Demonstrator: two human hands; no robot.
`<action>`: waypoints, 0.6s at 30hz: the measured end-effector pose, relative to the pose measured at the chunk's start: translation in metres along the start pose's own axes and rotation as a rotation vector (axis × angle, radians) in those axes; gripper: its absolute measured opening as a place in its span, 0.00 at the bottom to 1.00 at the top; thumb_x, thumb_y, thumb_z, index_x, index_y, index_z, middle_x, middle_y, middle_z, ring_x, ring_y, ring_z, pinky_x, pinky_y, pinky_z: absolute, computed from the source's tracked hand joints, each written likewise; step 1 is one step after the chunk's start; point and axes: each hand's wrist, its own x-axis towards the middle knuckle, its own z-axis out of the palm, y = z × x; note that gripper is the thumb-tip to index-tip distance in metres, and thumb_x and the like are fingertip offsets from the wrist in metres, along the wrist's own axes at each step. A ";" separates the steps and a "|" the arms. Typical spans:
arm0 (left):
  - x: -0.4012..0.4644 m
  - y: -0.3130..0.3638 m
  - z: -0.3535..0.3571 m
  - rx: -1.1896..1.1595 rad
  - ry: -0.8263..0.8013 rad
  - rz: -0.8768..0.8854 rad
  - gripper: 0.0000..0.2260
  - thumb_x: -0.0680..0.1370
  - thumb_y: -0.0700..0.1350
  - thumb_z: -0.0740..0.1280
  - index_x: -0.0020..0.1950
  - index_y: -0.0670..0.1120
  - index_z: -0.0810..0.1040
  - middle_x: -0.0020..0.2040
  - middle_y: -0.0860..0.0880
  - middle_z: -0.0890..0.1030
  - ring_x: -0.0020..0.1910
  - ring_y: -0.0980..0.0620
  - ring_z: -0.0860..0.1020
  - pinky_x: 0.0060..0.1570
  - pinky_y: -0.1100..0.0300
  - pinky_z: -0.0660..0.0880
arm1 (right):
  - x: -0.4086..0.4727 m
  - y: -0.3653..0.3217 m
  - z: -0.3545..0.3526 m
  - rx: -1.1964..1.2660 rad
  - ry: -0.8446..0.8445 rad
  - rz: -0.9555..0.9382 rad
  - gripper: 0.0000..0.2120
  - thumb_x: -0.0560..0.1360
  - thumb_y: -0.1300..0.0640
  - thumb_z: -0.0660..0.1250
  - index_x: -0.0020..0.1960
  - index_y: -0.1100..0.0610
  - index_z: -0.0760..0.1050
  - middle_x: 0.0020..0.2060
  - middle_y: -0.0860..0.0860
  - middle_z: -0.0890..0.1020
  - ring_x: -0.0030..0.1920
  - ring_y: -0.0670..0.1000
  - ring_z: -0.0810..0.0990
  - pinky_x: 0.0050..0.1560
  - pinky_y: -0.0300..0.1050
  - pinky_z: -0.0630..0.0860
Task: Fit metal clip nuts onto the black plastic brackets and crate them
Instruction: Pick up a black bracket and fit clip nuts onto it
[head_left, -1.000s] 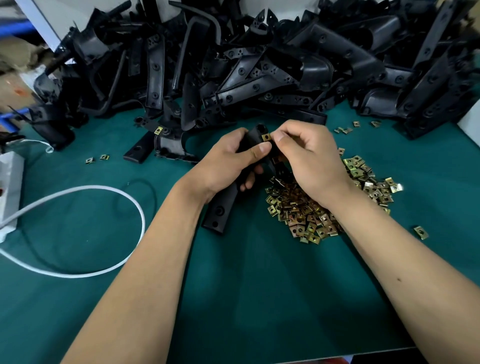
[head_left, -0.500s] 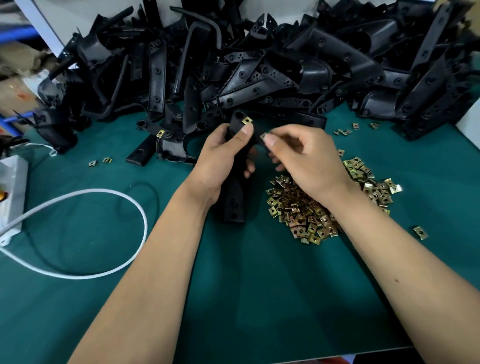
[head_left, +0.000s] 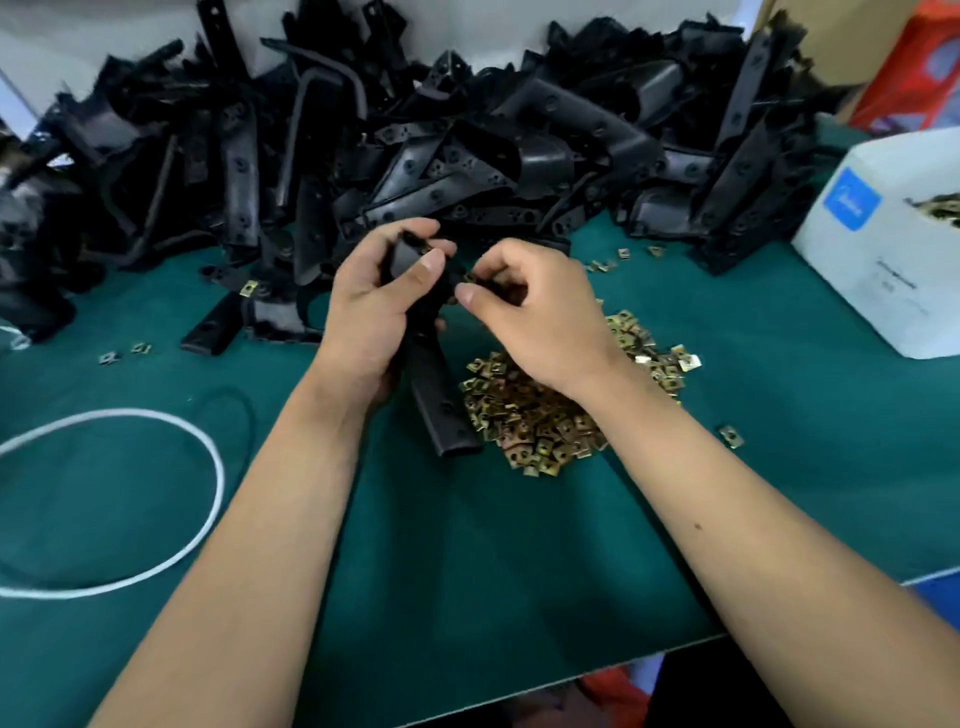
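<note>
Left hand (head_left: 371, 317) gripping long black plastic bracket (head_left: 434, 384) above brass-coloured clip-nut heap (head_left: 540, 415), right hand (head_left: 540, 317) pinching small metal clip nut (head_left: 470, 279) beside its top; likely to slip off crooked.

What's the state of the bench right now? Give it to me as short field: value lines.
left hand: grips the black bracket, its lower end down by the nuts
right hand: pinches a clip nut at the bracket's upper end
loose clip nuts: heaped on the green mat, under the right wrist
bracket pile: along the far edge of the mat
white box: far right
white cable: looped at left
crate: not in view
</note>
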 end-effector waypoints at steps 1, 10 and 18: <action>0.001 0.004 0.009 0.003 -0.020 0.007 0.10 0.83 0.39 0.67 0.64 0.45 0.78 0.54 0.52 0.86 0.45 0.54 0.83 0.35 0.60 0.80 | -0.002 -0.001 -0.009 -0.013 -0.001 0.001 0.08 0.78 0.53 0.73 0.47 0.56 0.78 0.38 0.48 0.82 0.38 0.46 0.78 0.41 0.47 0.74; -0.017 0.062 0.194 -0.022 -0.424 0.108 0.09 0.81 0.37 0.69 0.61 0.43 0.79 0.51 0.41 0.83 0.36 0.53 0.81 0.31 0.61 0.79 | -0.078 0.018 -0.169 0.015 0.437 0.066 0.15 0.79 0.52 0.69 0.42 0.61 0.71 0.32 0.58 0.74 0.35 0.63 0.72 0.36 0.59 0.71; -0.138 0.022 0.431 0.116 -0.836 0.041 0.09 0.80 0.36 0.71 0.60 0.38 0.81 0.52 0.43 0.83 0.48 0.44 0.83 0.46 0.48 0.83 | -0.261 0.080 -0.306 0.457 0.866 0.294 0.07 0.81 0.54 0.66 0.45 0.49 0.79 0.37 0.47 0.82 0.36 0.45 0.80 0.34 0.39 0.76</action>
